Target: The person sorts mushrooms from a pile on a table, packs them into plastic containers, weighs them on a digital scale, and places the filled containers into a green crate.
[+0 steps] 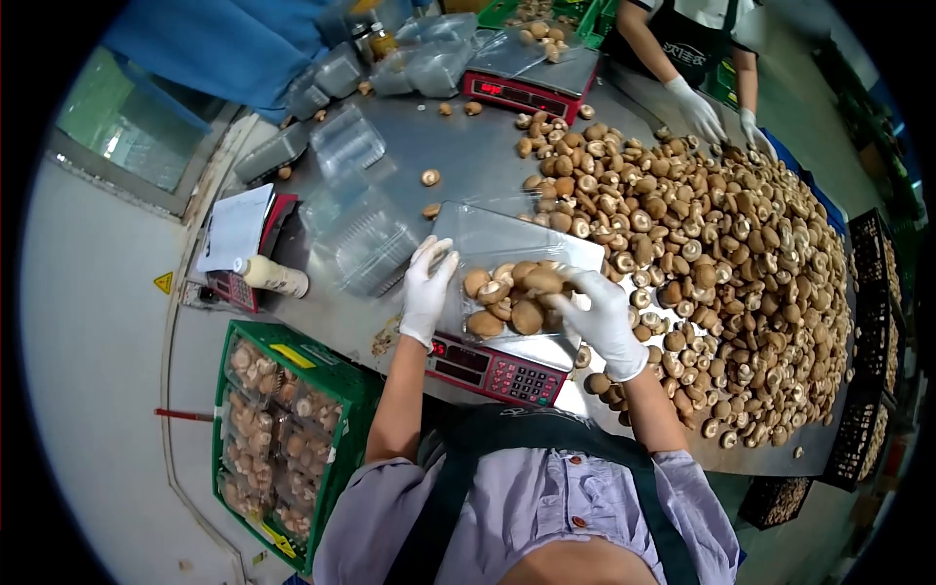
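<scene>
On the metal plate of a red digital scale point(522, 378) stands a clear plastic container point(470, 343) with several brown mushrooms point(499, 310) in it. My left hand point(425, 292), in a white glove, has its fingers bent against the container's left side. At the container's right, my white-gloved right hand point(606, 324) has thumb and fingers around a mushroom point(543, 281), just over the others. The fingertips of the right hand are slightly blurred. The scale's plate is partly covered by the container.
A large mushroom heap point(751, 283) covers the table's right side. Clear containers point(366, 239) lie at left, near a white bottle point(273, 276). A green crate point(366, 405) holds packed mushrooms. Another scale point(522, 96) stands at the back. A co-worker's gloved hands point(700, 109) touch the heap.
</scene>
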`<state>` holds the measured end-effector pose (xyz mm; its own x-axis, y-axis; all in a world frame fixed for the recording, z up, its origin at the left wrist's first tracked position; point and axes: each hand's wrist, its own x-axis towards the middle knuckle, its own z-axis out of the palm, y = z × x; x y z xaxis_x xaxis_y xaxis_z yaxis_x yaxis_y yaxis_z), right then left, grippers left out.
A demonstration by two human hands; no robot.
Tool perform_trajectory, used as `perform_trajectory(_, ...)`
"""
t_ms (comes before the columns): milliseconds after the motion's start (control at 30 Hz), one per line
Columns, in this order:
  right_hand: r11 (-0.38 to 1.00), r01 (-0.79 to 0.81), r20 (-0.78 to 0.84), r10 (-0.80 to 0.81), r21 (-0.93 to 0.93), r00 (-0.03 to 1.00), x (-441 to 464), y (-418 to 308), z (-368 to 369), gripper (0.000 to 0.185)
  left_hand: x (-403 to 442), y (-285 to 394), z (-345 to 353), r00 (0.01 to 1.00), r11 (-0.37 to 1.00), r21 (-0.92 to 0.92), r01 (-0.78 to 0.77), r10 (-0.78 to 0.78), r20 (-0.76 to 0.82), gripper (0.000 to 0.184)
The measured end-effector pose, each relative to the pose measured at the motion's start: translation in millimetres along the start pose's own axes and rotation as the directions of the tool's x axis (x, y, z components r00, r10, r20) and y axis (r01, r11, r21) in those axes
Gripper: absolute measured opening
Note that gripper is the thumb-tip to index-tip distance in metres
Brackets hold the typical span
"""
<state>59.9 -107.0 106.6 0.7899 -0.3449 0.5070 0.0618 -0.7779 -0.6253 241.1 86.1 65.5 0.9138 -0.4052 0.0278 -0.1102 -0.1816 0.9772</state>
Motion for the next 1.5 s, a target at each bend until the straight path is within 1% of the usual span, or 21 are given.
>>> perform_trajectory(33, 0.986, 0.165, -0.041, -0.166, -0.027, 0.985, 5.6, -10.4, 7.1, 0.033, -0.1, -1.0, -1.5, 1.0, 1.0, 0.003, -0.001, 0.001, 0.025, 0.033)
perform_trajectory(133, 0.905, 0.282, 0.21, -0.222, -0.318, 0.952, 11.1, -20.4, 18.4, 0.032, -2.8, -1.9, -8.2, 0.999, 1.0, -0.027, 0.005, -0.004, 0.045, 0.033)
perform_trajectory(233, 0.943, 0.202, 0.249, -0.136, -0.264, 0.959, 5.3, -13.0, 23.1, 0.032, -2.0, 6.1, -13.8, 0.998, 0.993, -0.112, 0.049, -0.044, 0.044, 0.034)
perform_trajectory(300, 0.967, 0.185, 0.235, -0.142, -0.173, 0.962, 3.1, -6.2, 12.8, 0.032, -1.1, 16.5, -16.5, 0.963, 0.934, -0.243, 0.263, -0.237, 0.131, 0.036)
perform_trajectory(333, 0.983, 0.164, 0.208, -0.144, -0.084, 0.968, 2.5, -2.4, 6.0, 0.032, 3.1, 14.8, -15.8, 0.962, 0.932, -0.248, 0.266, -0.24, 0.13, 0.036)
perform_trajectory(400, 1.0, -0.017, 0.195, 0.02, -0.015, 0.981, -5.4, 6.6, -4.9, 0.028, 16.7, 10.2, -11.1, 0.923, 0.878, -0.29, 0.38, -0.341, 0.18, 0.039)
perform_trajectory(667, 0.937, -0.347, 0.037, 0.345, 0.052, 0.938, -34.5, 24.1, -33.8, 0.024, 59.1, -0.6, 11.8, 0.922, 0.722, -0.575, 0.384, -0.268, 0.279, 0.053)
perform_trajectory(733, 0.893, -0.439, 0.027, 0.439, 0.096, 0.898, -36.0, 18.2, -40.1, 0.024, 56.1, 13.5, 6.8, 0.966, 0.653, -0.717, 0.244, -0.098, 0.239, 0.059)
perform_trajectory(800, 0.748, -0.591, 0.071, 0.601, 0.302, 0.796, -39.6, 13.7, -45.1, 0.023, 38.3, 24.0, -3.4, 0.974, 0.674, -0.714, 0.19, -0.039, 0.222, 0.054)
perform_trajectory(867, 0.702, -0.613, 0.108, 0.622, 0.363, 0.776, -46.1, 15.2, -43.7, 0.027, 12.3, 31.0, -17.8, 0.95, 0.897, -0.43, -0.103, 0.217, 0.225, 0.041)
perform_trajectory(933, 0.606, -0.638, 0.184, 0.641, 0.476, 0.745, -51.0, 18.8, -40.5, 0.037, -27.7, 49.6, -29.4, 0.918, 0.984, -0.176, -0.016, 0.084, 0.388, 0.034)
perform_trajectory(967, 0.588, -0.659, 0.264, 0.619, 0.469, 0.74, -52.7, 21.3, -38.7, 0.045, -38.8, 44.2, -30.8, 0.869, 0.902, 0.137, -0.41, 0.34, 0.36, 0.042)
perform_trajectory(1000, 0.595, -0.671, 0.286, 0.615, 0.443, 0.735, -56.2, 22.0, -33.5, 0.048, -52.9, 45.9, -29.0, 0.855, 0.844, 0.244, -0.478, 0.383, 0.35, 0.05)
perform_trajectory(1067, 0.584, -0.776, 0.467, 0.633, 0.237, 0.618, -54.5, 20.5, -31.0, 0.049, -78.1, 6.4, -24.0, 0.952, 0.89, 0.345, -0.297, 0.251, 0.173, 0.052)
perform_trajectory(1100, 0.549, -0.802, 0.507, 0.635, 0.236, 0.584, -54.0, 14.7, -27.1, 0.045, -85.9, 0.1, -25.3, 0.953, 0.89, 0.346, -0.295, 0.249, 0.172, 0.052)
perform_trajectory(1133, 0.471, -0.817, 0.532, 0.622, 0.332, 0.575, -60.4, 21.5, -14.4, 0.036, -91.5, -4.0, -26.7, 0.973, 0.987, 0.156, 0.033, -0.067, 0.221, 0.048)
perform_trajectory(1167, 0.388, -0.831, 0.566, 0.608, 0.4, 0.556, -65.8, 25.1, -9.7, 0.031, -93.3, -5.1, -26.9, 0.877, 0.926, -0.016, 0.378, -0.352, 0.328, 0.044)
perform_trajectory(1267, 0.234, -0.825, 0.605, 0.582, 0.515, 0.543, -64.8, 24.1, -5.2, 0.019, -95.2, 6.0, -20.5, 0.827, 0.847, -0.143, 0.511, -0.44, 0.351, 0.029)
perform_trajectory(1367, 0.209, -0.795, 0.562, 0.607, 0.569, 0.561, -62.0, 19.1, -3.8, 0.014, -93.5, 0.8, -14.5, 0.867, 0.859, -0.224, 0.46, -0.381, 0.32, 0.013)
perform_trajectory(1467, 0.254, -0.767, 0.509, 0.62, 0.589, 0.597, -69.3, 18.9, -1.2, 0.013, -95.1, -0.5, -10.4, 0.897, 0.895, -0.214, 0.392, -0.32, 0.305, 0.011)
perform_trajectory(1500, 0.345, -0.759, 0.481, 0.612, 0.552, 0.628, -73.4, 21.2, -0.4, 0.012, -96.2, -2.6, -9.1, 0.923, 0.927, -0.196, 0.32, -0.258, 0.285, 0.012)
